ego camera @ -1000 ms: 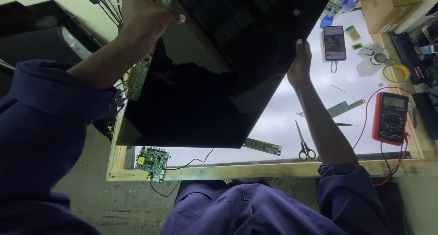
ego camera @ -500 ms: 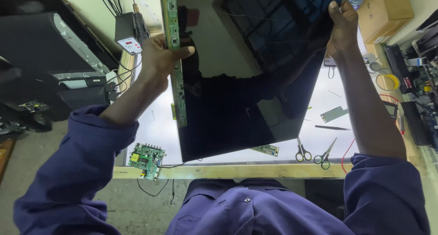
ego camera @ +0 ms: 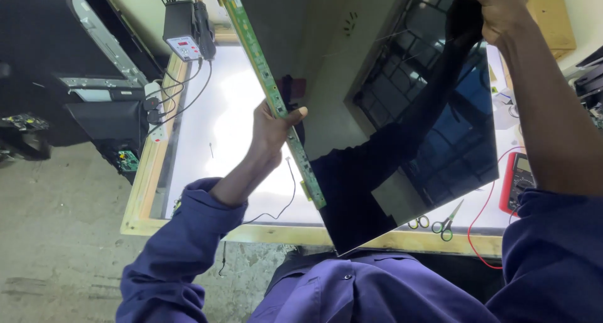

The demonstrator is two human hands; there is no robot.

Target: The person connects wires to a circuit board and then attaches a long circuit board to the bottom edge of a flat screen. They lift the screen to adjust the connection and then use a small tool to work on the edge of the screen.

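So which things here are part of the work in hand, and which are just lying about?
In hand:
- dark glossy panel, held tilted above the table
- green circuit strip along its edge
- left hand gripping that edge
- right hand at the top

Lying about:
- scissors
- multimeter
- lit table

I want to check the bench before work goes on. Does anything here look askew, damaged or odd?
The dark glass panel is off the lit table, tilted steeply. The left hand grips its long green circuit strip; the right hand holds the top edge. No crack shows. Scissors lie beneath its lower corner.
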